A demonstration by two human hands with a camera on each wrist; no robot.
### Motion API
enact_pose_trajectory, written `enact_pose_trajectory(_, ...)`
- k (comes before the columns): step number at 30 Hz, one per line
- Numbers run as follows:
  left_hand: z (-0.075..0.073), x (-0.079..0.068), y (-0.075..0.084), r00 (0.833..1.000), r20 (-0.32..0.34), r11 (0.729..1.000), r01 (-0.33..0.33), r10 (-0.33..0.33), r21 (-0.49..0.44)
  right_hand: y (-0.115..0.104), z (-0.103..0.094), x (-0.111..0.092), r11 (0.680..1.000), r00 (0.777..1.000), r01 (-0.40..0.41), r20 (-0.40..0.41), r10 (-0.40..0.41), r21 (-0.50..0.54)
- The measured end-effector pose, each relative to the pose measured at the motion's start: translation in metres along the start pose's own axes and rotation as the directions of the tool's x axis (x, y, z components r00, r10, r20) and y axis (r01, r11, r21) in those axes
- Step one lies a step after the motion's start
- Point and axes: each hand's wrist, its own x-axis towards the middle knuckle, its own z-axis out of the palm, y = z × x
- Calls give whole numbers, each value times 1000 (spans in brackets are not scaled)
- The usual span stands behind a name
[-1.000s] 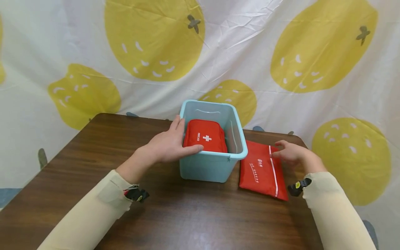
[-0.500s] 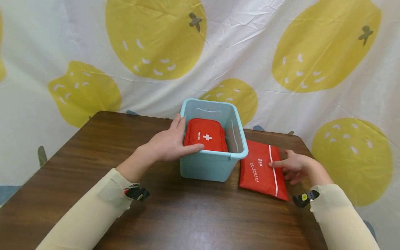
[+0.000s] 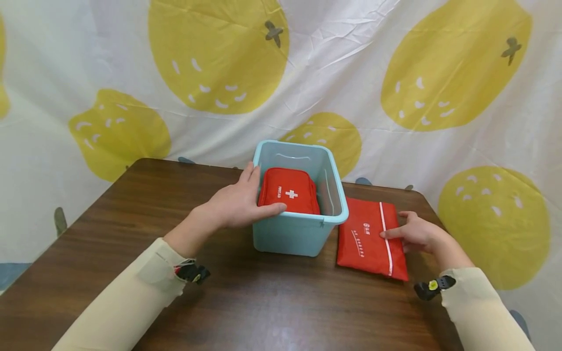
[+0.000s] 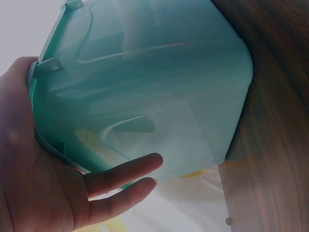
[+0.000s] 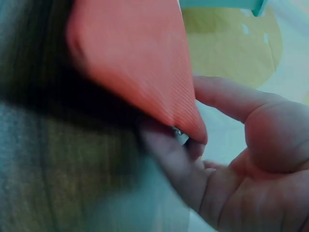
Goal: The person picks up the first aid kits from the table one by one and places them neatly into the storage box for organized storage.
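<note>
My left hand [image 3: 231, 202] lies spread over the near-left corner of a light blue plastic bin [image 3: 285, 239]. Its thumb rests on the front rim, and in the left wrist view two straight fingers [image 4: 125, 174] reach down outside the wall. Inside the bin sits a red first aid bag [image 3: 290, 187] with a white cross. On the right, a flat red pouch [image 3: 362, 243] with a white stripe lies on the table beside the bin. My right hand [image 3: 419, 234] pinches the pouch's right edge, thumb above and fingers underneath; the right wrist view shows that edge raised off the wood.
The dark wooden table [image 3: 281, 307] ends just right of the pouch and behind the bin. A white cloth [image 3: 333, 63] printed with yellow lemons hangs behind it. A black wrist strap [image 3: 432, 287] sits at my right cuff.
My right hand has moved from the upper part of the pouch down to its right edge, and now grips it. The pouch has shifted slightly. My left hand and the bin stay put.
</note>
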Motion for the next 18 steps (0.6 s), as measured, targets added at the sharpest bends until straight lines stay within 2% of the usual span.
enact_pose_trajectory(4, -1, 0, 1, 1000, 1, 1000, 3, -3, 0, 5, 1, 2, 988, 997, 68, 26, -72, 136)
enact_pose_trajectory(8, -1, 0, 2, 1000, 3, 1000, 6, -6, -5, 11, 0, 6, 967, 986, 127, 78, -147, 221)
enact_pose_trajectory(13, -2, -1, 1, 1000, 1, 1000, 4, -4, 2, 16, -2, 7, 951, 970, 173, 122, -209, 255)
enact_pose_trajectory(18, 0, 0, 0, 1000, 5, 1000, 3, -3, 2, 18, 0, 7, 949, 970, 173, 123, -211, 265)
